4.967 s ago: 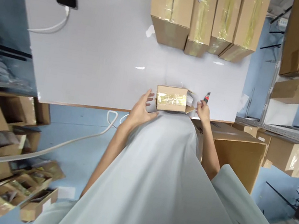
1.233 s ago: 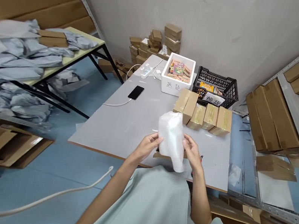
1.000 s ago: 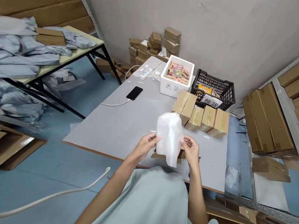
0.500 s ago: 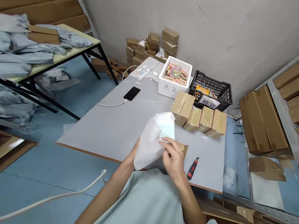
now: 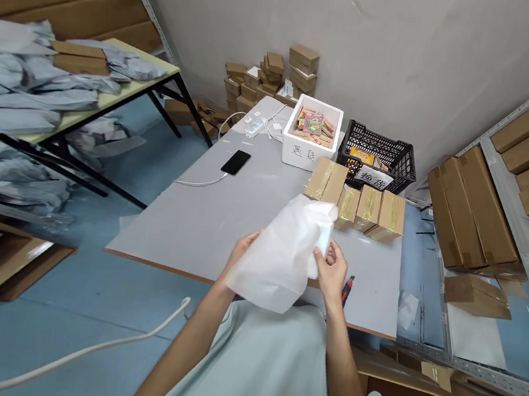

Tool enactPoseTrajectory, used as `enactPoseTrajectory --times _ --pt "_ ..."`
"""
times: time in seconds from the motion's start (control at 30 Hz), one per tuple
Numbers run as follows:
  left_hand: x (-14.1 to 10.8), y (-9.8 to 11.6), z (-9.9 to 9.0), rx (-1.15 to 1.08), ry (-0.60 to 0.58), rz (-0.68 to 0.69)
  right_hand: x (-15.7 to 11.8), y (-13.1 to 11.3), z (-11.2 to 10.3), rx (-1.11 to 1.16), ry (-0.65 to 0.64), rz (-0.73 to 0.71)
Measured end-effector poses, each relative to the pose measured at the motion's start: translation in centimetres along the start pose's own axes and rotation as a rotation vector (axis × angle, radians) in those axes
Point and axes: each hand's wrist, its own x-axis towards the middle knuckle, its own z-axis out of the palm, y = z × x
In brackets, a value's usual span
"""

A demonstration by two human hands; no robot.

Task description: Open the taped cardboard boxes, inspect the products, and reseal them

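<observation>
Grey worktop (image 5: 189, 226): white translucent wrapping (image 5: 278, 251) held above near edge.
Right hand (image 5: 332, 271): fingers nearly closed, pinching the wrapping's right side. Left hand (image 5: 240, 251): at its left side, fingers partly hidden, opening cannot be determined. Red-and-black utility knife (image 5: 347, 291) lies beside right wrist.

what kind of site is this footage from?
Probably a small packing or returns room in a stockroom: taped cardboard boxes and a utility knife on the work table, grey plastic parcels heaped on a side table, and shelves of more cartons.
</observation>
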Motion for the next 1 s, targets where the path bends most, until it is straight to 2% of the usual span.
enactPoseTrajectory --times 0.07,0.17,0.23,0.3,0.37,0.4,0.53,0.6,0.67,0.77,0.83,0.9,0.93,1.0 --pt "-0.2 1.0 0.1 -0.015 0.138 0.039 -0.1 -0.4 -1.0 -0.158 0.079 -0.047" --pt "-2.2 3.3 1.2 0.105 0.347 0.303 -0.2 -1.2 -2.2 -0.41 0.15 -0.145" --pt "-4.2 4.6 2.7 0.261 0.304 0.502 -0.2 -1.7 -2.6 -0.485 0.182 -0.188" --pt "-5.7 5.2 4.4 0.364 0.06 0.553 -0.1 -1.9 -2.7 -0.48 0.205 -0.205" --pt "-6.0 4.9 5.8 0.42 -0.152 0.505 0.1 -2.1 -2.8 -0.379 0.184 -0.187" --pt "-5.7 4.5 6.3 0.425 -0.202 0.458 0.3 -2.1 -2.9 -0.288 0.15 -0.159" --pt "-3.7 2.7 6.7 0.245 -0.251 0.182 0.3 -2.5 -3.3 0.116 -0.07 -0.018" --pt "-3.2 2.4 6.4 0.135 -0.322 0.071 0.2 -2.6 -3.2 0.217 -0.154 0.025" --pt "-3.1 2.3 6.2 0.086 -0.36 0.038 0.0 -2.4 -2.8 0.257 -0.208 0.051" --pt "-3.4 2.1 6.4 0.122 -0.267 0.069 -0.2 -1.7 -2.0 0.211 -0.206 0.045" --pt "-3.7 1.7 6.6 0.216 -0.129 0.133 -0.4 -1.3 -1.4 0.095 -0.096 -0.012" --pt "-4.1 1.4 6.8 0.356 0.016 0.258 -0.8 -1.3 -0.8 -0.007 -0.003 -0.072" --pt "-4.4 1.4 6.9 0.425 0.073 0.34 -1.1 -1.4 -0.4 -0.025 -0.007 -0.087" --pt "-5.0 1.5 7.1 0.528 0.115 0.487 -1.7 -1.8 0.4 0.006 -0.106 -0.081"
